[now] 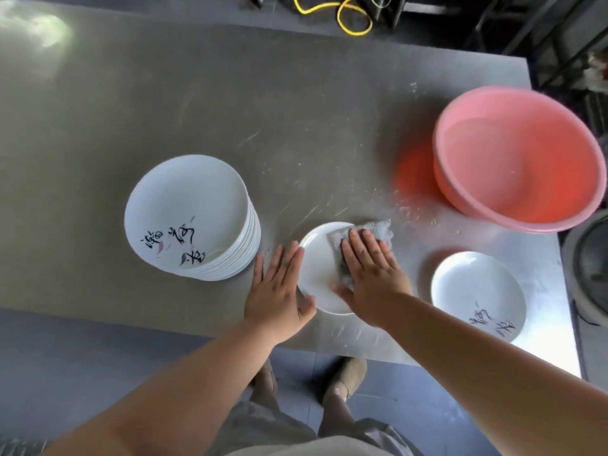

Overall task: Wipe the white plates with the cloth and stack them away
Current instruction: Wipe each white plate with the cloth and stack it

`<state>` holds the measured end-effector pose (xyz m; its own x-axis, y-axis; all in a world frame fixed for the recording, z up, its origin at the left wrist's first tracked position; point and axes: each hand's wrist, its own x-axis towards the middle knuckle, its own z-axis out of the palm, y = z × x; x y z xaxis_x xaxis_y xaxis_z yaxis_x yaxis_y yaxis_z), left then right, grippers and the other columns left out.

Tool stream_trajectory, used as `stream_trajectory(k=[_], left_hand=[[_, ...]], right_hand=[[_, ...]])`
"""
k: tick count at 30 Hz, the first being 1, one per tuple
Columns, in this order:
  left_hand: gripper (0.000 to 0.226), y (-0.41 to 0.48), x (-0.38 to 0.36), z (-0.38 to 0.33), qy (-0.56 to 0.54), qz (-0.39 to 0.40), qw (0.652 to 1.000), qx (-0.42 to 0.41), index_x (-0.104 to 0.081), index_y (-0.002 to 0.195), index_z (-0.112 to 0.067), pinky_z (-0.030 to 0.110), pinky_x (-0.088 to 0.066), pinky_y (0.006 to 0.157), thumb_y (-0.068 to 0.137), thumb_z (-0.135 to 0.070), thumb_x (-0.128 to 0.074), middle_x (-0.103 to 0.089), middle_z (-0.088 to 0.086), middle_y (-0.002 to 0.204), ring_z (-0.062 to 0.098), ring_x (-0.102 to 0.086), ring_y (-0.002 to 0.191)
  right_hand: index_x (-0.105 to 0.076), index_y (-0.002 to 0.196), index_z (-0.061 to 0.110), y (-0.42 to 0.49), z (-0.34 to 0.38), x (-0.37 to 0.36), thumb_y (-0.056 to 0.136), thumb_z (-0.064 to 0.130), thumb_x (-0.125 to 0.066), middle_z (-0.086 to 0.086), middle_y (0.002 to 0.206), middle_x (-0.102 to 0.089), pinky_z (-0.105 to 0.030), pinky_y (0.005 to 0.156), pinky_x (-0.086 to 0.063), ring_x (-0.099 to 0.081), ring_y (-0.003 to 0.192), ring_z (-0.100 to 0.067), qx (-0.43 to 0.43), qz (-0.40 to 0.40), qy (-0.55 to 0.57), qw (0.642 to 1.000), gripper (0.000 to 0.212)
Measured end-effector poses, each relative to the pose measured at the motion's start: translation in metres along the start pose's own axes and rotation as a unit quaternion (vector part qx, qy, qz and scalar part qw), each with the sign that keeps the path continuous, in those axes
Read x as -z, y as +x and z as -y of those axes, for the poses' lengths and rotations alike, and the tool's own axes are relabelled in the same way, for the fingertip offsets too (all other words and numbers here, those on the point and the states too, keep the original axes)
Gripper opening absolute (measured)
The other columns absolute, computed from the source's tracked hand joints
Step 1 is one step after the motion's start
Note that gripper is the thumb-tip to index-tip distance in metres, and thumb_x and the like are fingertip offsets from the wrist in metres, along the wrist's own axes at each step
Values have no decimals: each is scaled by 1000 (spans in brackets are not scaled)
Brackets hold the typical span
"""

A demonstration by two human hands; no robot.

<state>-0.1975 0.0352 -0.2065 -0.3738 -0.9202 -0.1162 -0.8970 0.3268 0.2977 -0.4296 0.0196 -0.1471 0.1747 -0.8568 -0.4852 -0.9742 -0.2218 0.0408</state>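
Observation:
A white plate (317,264) lies on the metal table (230,110) near its front edge. My right hand (371,274) presses a grey cloth (371,229) flat onto the plate's right half, fingers straight. My left hand (276,291) rests with straight fingers against the plate's left rim, its thumb at the near edge. A tall stack of white plates (190,212) with black brush lettering stands to the left. One more white plate (477,291) with the same lettering lies alone to the right.
A pink plastic basin (519,159) holding water stands at the table's right back. Water droplets speckle the table between basin and cloth. A yellow cable (348,18) loops on the floor behind the table. A grey round object (592,268) stands off the right edge.

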Motion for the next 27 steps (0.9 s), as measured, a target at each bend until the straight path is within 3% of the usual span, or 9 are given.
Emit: stream_trajectory(k=[5, 9, 14, 18, 21, 27], left_hand=[[98, 0, 1, 1, 3, 4, 1000, -3, -6, 168, -16, 59, -5, 129, 89, -55, -50, -1, 0, 177, 24, -3, 163], [97, -1, 5, 0, -1, 3, 1000, -1, -9, 168, -15, 59, -7, 129, 90, -58, -47, -4, 0, 177, 24, -7, 162], [98, 0, 3, 1, 4, 19, 1000, 3, -2, 168, -17, 59, -6, 129, 92, -63, -44, 1, -2, 177, 22, -1, 163], [98, 0, 4, 2, 5, 21, 1000, -5, -2, 168, -16, 59, -5, 129, 92, -62, -44, 1, -1, 177, 24, -4, 163], [98, 1, 6, 1, 7, 17, 1000, -5, -4, 168, -16, 59, -5, 129, 92, -63, -45, -2, -1, 177, 25, -6, 162], [100, 2, 7, 6, 23, 48, 999, -8, 4, 168, -21, 58, -5, 129, 92, -68, -40, 7, -5, 176, 24, 3, 163]], right_hand=[[19, 164, 26, 34, 10, 11, 90, 76, 7, 6, 166, 37, -43, 128, 15, 34, 153, -18, 67, -26, -16, 997, 90], [20, 163, 20, 7, -10, -2, 94, 72, 1, 1, 169, 31, -44, 129, 12, 34, 154, -22, 11, -10, -2, 1000, 89], [24, 160, 17, -55, 3, -29, 88, 77, 6, 2, 164, 40, -38, 121, 29, 44, 148, -19, -41, 16, 50, 998, 95], [15, 165, 16, -23, -6, -11, 95, 72, -6, -2, 171, 27, -39, 124, 23, 35, 153, -21, -8, -6, 37, 999, 92], [13, 165, 16, -3, -15, -1, 101, 67, -16, -1, 170, 29, -40, 127, 18, 34, 153, -21, -1, -7, 19, 1000, 87], [4, 166, 12, -73, 24, -36, 91, 75, -4, -2, 168, 30, -39, 127, 18, 39, 152, -19, -44, 4, 118, 992, 98]])
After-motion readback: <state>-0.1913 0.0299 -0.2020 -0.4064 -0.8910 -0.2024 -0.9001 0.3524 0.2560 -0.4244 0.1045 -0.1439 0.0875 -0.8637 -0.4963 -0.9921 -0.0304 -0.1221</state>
